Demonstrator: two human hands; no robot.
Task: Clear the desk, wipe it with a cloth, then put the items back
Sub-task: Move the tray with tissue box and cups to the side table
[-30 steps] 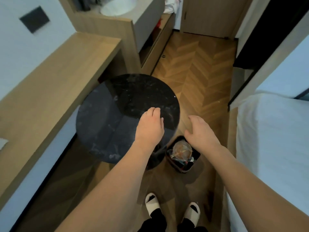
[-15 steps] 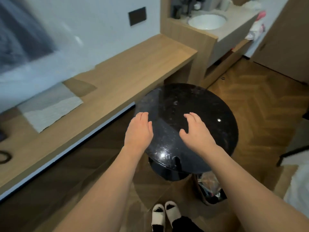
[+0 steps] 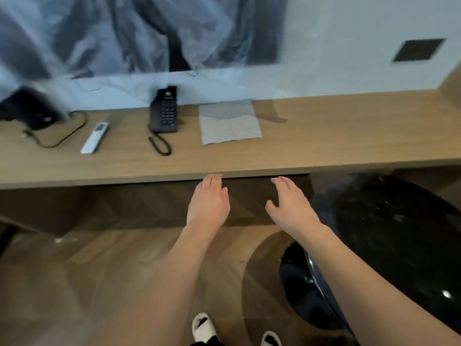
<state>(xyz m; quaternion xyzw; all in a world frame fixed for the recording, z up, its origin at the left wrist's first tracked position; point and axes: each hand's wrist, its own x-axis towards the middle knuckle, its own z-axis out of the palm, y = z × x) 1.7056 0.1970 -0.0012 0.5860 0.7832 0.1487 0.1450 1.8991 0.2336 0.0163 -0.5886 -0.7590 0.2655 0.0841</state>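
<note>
Fingers straight and relaxed on left hand (image 3: 209, 203) and right hand (image 3: 289, 204), palms down before desk (image 3: 324, 136).

We see the wooden table (image 3: 324, 136) still carrying its items — a grey cloth (image 3: 229, 124) lying flat mid-table, a black phone (image 3: 164, 111) near the back edge, a white remote (image 3: 94, 138) further left.

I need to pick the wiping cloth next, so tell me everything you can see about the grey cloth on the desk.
The grey cloth lies flat and spread out on the wooden desk, a roughly square sheet with a faint woven or quilted pattern. Its far part looks darker than the near part, perhaps shadow. It sits right of the black telephone, apart from it. Neither hand touches it; both hover in front of the desk's near edge.
</note>
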